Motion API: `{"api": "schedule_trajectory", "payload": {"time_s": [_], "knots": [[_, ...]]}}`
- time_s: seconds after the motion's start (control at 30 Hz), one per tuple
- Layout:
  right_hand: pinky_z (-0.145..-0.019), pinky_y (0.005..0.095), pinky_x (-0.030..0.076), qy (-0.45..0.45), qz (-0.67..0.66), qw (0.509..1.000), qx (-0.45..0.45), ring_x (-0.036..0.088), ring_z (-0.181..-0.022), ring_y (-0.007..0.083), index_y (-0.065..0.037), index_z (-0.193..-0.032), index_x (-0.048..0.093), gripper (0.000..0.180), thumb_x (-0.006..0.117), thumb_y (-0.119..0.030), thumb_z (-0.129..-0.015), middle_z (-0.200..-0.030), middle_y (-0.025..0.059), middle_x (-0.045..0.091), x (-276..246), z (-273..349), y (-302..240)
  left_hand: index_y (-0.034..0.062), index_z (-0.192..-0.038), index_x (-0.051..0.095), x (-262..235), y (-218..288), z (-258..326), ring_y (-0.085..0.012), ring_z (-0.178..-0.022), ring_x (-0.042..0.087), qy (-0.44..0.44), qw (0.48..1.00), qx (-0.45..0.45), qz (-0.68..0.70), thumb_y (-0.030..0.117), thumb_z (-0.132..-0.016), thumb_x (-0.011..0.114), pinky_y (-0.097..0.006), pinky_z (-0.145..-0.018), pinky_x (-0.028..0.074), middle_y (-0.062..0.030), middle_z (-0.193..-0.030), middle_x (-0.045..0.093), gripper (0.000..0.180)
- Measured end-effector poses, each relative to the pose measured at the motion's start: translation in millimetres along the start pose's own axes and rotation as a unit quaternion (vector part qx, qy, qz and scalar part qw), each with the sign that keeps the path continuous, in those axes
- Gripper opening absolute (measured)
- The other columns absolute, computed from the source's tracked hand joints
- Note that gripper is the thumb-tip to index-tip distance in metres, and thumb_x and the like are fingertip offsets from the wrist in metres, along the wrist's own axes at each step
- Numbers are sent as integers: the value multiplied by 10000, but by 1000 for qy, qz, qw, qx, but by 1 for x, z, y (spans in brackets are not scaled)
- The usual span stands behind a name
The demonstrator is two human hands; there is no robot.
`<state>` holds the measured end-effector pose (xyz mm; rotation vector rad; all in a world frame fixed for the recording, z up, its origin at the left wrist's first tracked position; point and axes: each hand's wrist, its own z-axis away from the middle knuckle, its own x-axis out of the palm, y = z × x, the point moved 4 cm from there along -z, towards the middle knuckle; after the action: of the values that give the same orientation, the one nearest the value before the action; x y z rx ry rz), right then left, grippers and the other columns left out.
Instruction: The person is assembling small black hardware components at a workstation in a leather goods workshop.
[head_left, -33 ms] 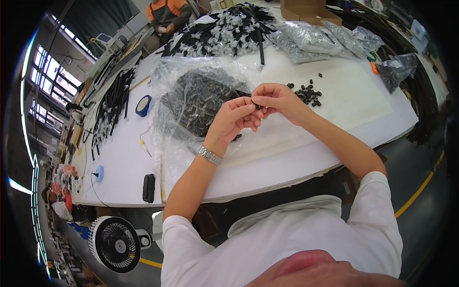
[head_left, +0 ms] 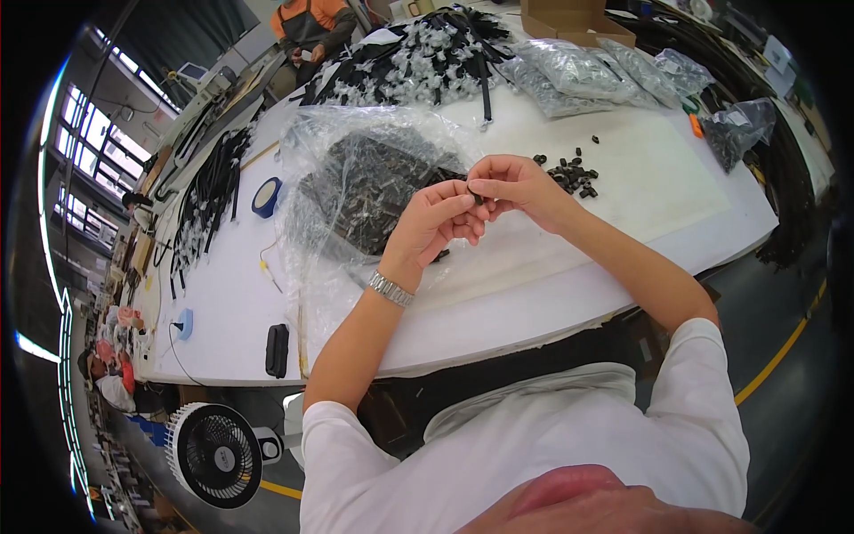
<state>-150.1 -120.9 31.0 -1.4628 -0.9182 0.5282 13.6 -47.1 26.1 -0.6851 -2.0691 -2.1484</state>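
"Two hands met over the middle of the white table [head_left: 623, 214], didn't they?"

"Yes. The left hand [head_left: 436, 227] and right hand [head_left: 516, 187] came together fingertip to fingertip, both closed in a pinch on one small black part [head_left: 478, 198]. It sat right between them, raised a little off the table, too small to make out its shape."

"Why hold it up like that?"

"My guess is that something so tiny needed both sets of fingertips, and lifting it toward the eyes made it easier to see. A metal watch [head_left: 391, 289] showed on the left wrist."

"Where did the part come from?"

"Probably one of two places. A loose pile of black pieces [head_left: 572, 173] lay just beyond the right hand, within easy reach. Under and behind the left hand, a clear plastic bag [head_left: 356, 169] lay open and crumpled, with a dark mass of similar parts inside."

"What else was about?"

"A roll of blue tape [head_left: 266, 197] lay left of the bag, and a bundle of black strips [head_left: 209, 191] further left. More filled clear bags [head_left: 587, 71] and a cardboard box [head_left: 574, 20] sat at the far edge. A person in orange [head_left: 311, 27] worked at the far end. A small fan [head_left: 216, 454] stood on the floor by the near corner."
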Motion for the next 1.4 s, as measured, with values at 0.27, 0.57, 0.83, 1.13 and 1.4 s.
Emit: {"api": "schedule_trajectory", "payload": {"time_s": [0.27, 0.57, 0.83, 1.13, 1.4], "knots": [[-741, 247, 578, 15, 78, 997, -7, 674, -799, 59, -57, -1114, 734, 209, 728, -242, -1016, -909, -12, 716, -3, -5, 10, 16, -1059, 654, 0, -4, 0, -159, -731, 715, 64, 995, -11, -70, 107, -1021, 622, -305, -651, 605, -80, -898, 729, 104], [-722, 267, 603, 101, 62, 991, -55, 696, -801, 99, 15, -1131, 682, 212, 686, -173, -1035, -920, 32, 720, 14, 8, 9, 24, -981, 641, -4, 5, 5, -145, -657, 681, 184, 975, 60, -113, 56, -953, 639, -282, -599, 571, -70, -805, 707, 43], [-672, 283, 614, 111, 162, 979, -56, 723, -801, 139, 35, -1071, 659, 172, 668, -131, -1028, -927, 95, 732, 16, 6, 2, 10, -958, 640, 4, 7, 6, -134, -625, 655, 181, 972, 92, -119, 28, -941, 646, -262, -564, 527, -81, -788, 705, 26], [-684, 310, 642, 82, 67, 994, -16, 721, -748, 146, 30, -1010, 626, 188, 682, -148, -1030, -878, 93, 720, 8, 4, 16, -1, -949, 656, 14, 9, 12, -101, -639, 651, 209, 933, 84, -282, 21, -935, 639, -248, -570, 517, -74, -811, 721, 32], [-718, 329, 652, 60, 24, 997, 35, 709, -710, 143, 10, -995, 633, 168, 714, -137, -992, -854, 73, 710, 2, 1, 17, 4, -1050, 702, 17, 15, 14, -103, -720, 693, 221, 835, 203, -462, 27, -911, 672, -259, -651, 566, -55, -852, 743, 144]]}}
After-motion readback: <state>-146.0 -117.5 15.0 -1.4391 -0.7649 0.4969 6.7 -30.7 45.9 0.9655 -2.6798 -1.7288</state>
